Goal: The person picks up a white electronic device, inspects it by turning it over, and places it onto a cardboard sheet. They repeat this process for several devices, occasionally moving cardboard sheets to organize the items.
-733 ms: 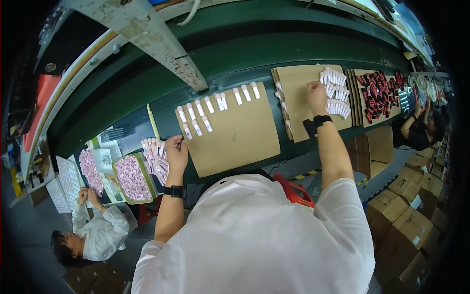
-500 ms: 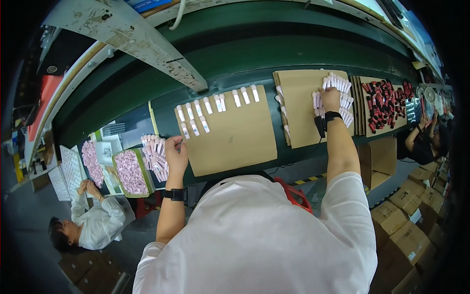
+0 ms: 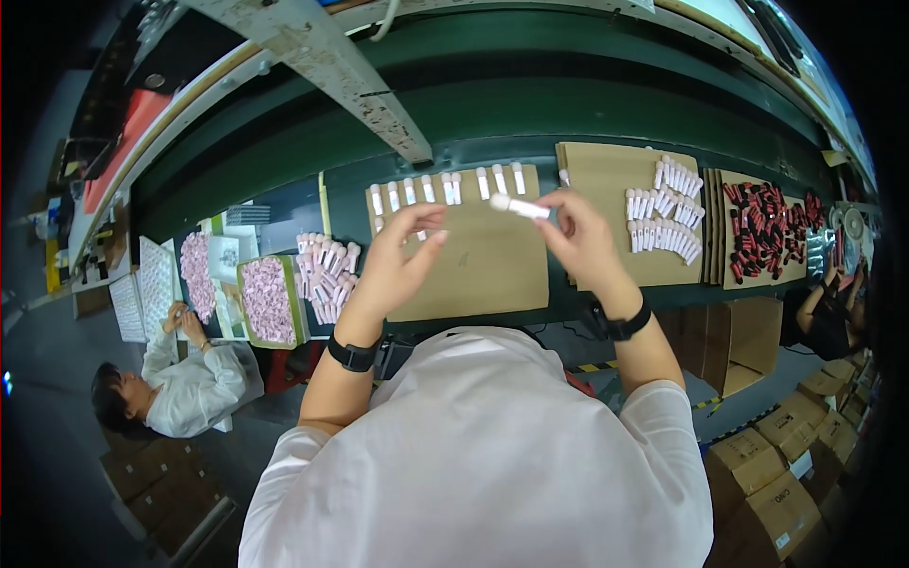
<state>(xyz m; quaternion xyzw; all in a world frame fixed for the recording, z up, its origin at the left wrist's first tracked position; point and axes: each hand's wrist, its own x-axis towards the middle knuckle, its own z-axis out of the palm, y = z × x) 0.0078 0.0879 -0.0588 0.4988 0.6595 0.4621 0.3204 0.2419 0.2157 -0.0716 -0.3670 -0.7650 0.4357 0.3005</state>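
My right hand (image 3: pixel 579 241) pinches the lower end of a small white tube with a rounded pale pink top (image 3: pixel 521 206), lifted above a brown cardboard sheet (image 3: pixel 483 275). Over the sheet's left part hovers my left hand (image 3: pixel 398 260), thumb and fingers apart with nothing between them. Behind the hands, a row of similar tubes (image 3: pixel 426 188) lies along the sheet's far edge. My left hand hides part of a second row. On a cardboard stack (image 3: pixel 597 170) to the right, more tubes (image 3: pixel 663 235) lie in close rows.
Left of the sheet is a heap of pink-topped tubes (image 3: pixel 327 275), beside a green-rimmed tray (image 3: pixel 301 317) of small pink pieces. Red and black tubes (image 3: pixel 762 232) cover cardboard at the right. A metal post (image 3: pixel 360 90) slants overhead. Co-workers sit at both ends.
My right hand has come left from the tubes on the cardboard stack and now holds one tube over the sheet. My left hand has moved up and right from beside the heap.
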